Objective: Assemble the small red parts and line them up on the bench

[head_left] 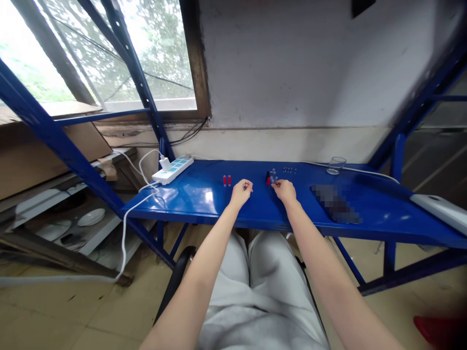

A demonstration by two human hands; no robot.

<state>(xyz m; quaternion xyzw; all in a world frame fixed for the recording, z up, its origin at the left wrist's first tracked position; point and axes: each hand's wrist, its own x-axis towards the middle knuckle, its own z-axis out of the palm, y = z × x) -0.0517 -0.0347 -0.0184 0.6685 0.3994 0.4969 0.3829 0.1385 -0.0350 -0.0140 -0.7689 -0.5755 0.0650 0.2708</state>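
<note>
Red tubes (225,181) on blue table (263,211), left hand (241,193), right hand (286,191), each grip unclear, window (166,48) behind

A glossy blue metal bench (262,209) is suggesting a workshop; a white rectangular power strip (173,170) is lying on its left end.

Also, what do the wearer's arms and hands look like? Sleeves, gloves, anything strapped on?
Left hand and right hand: ungloved. Both arms bare as far as visible; no sleeves, watch, cables or markings seen. Rings: too small to tell. Pale grey cloth trousers below.
</note>
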